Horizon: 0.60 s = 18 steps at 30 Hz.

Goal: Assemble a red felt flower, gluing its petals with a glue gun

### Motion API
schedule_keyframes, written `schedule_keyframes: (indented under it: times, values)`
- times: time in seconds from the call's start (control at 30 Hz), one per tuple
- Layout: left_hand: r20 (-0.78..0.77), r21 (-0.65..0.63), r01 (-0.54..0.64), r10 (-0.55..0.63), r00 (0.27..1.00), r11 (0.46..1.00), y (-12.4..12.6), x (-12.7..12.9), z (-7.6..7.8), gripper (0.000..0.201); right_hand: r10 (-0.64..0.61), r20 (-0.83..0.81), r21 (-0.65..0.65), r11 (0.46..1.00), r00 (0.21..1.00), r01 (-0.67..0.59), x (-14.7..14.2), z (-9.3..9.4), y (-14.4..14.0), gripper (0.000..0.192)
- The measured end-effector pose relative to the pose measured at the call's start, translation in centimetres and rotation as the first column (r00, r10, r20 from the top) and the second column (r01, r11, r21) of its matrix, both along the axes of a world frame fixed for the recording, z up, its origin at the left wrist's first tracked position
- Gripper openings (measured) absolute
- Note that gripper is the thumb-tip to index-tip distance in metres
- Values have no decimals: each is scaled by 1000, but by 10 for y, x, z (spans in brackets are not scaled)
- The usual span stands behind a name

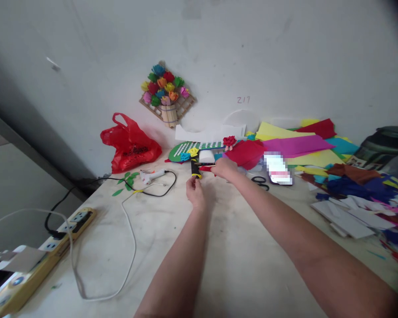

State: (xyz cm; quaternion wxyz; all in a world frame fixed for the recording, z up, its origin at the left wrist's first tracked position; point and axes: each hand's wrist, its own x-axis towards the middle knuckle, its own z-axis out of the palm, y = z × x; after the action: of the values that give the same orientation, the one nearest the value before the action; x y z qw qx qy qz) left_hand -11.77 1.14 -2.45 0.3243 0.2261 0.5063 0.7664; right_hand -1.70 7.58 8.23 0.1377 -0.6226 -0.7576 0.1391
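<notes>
From where I stood, the person's two forearms were bare from the lower edge of the view up to the wrists, with no sleeve or cuff showing on either. The left hand (pixel 195 191) and the right hand (pixel 224 168) were bare too, ungloved. I saw no watch, band or bracelet at either wrist. The fingers were too small to tell about rings.
</notes>
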Motion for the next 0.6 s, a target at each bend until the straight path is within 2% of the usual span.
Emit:
schedule_keyframes:
  times: [0.1,0.17,0.2,0.27,0.37,0.4,0.43,0.5,0.6]
  values:
    - [-20,-66,-131,129,991,989,-2,-2,9,16,98,-53,-28,995,994,-100,21,11,-12,19]
    - [-10,-95,-132,132,991,987,-4,-6,18,18,147,-71,2,989,987,-147,37,5,-26,18]
    - [6,-104,-118,119,993,988,-5,-8,22,19,175,-77,57,984,982,-171,45,-1,-35,16]
    - [46,-132,-78,85,995,988,-8,-11,29,23,359,-14,237,908,933,-346,59,-18,-52,17]
    - [24,-168,-26,30,999,985,-12,-13,31,26,558,125,269,777,820,-569,73,-42,-68,22]
    - [9,-177,-17,19,1000,984,-13,-13,30,26,548,135,279,778,825,-562,76,-47,-69,25]
    - [-6,-183,-12,11,1000,983,-13,-13,28,26,496,121,312,803,860,-508,78,-50,-67,27]
    - [-35,-190,-8,2,999,982,-13,-12,24,24,337,89,387,855,937,-344,78,-51,-58,27]
    - [-104,-197,-19,-2,995,980,-11,-12,18,21,211,150,426,868,966,-256,71,-49,-38,27]
